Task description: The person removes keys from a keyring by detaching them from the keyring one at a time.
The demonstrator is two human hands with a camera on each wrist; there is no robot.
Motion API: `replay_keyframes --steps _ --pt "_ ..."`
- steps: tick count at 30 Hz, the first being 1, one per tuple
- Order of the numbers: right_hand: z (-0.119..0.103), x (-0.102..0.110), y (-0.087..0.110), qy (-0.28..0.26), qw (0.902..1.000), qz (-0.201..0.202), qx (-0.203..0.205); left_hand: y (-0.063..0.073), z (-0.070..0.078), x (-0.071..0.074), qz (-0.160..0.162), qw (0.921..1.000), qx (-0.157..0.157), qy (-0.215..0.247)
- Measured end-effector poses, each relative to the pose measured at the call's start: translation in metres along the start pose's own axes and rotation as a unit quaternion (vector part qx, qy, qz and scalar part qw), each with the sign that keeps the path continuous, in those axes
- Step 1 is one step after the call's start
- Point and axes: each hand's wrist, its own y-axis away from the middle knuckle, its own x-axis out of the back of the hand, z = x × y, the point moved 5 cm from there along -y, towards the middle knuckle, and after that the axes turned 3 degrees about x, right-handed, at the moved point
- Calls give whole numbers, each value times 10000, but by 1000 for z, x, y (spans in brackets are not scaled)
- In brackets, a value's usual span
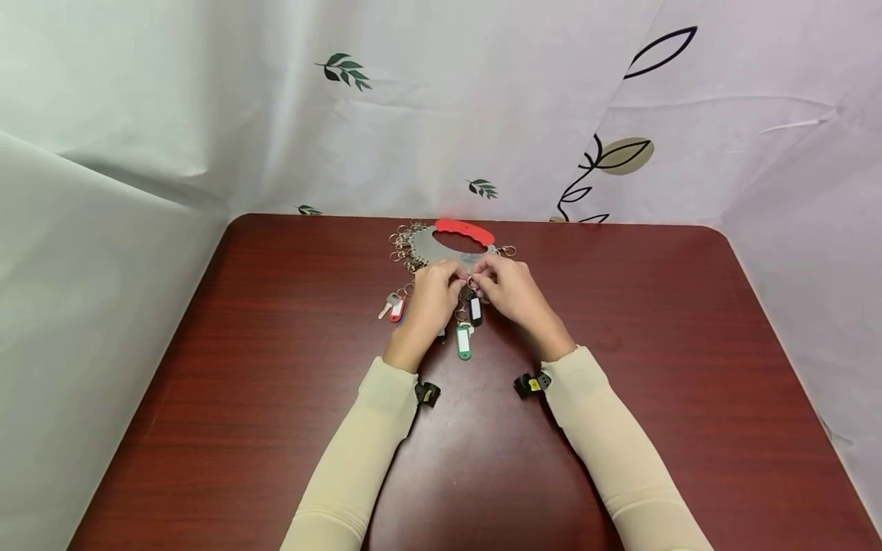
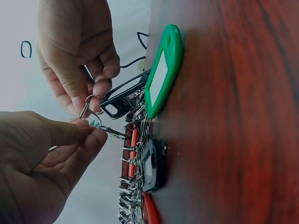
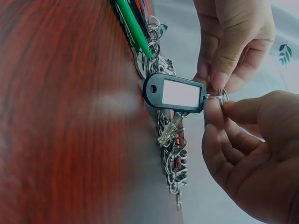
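Note:
A split key ring sits between my two hands' fingertips, above the table. My left hand pinches it from one side, beside a small metal clasp. From the other side my right hand pinches the ring with thumb and fingers. A black key tag with a white label hangs from the ring, and a key shows beneath it. Just behind the hands lies a grey metal key holder with a red handle. My left hand hides part of its front edge.
A green key tag lies in front of the hands. To the left are a red tag and a key. Several small metal rings line the holder's edge. The brown table meets a white curtain at the back.

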Motion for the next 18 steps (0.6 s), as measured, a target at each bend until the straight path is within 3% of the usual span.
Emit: replay_keyframes --steps 8,18 --pt "-4 2 1 557 9969 -191 521 0 1 -1 -31 10000 -40 25" --pt "-8 4 0 752 9939 -54 803 1 2 1 51 9997 -254 -38"
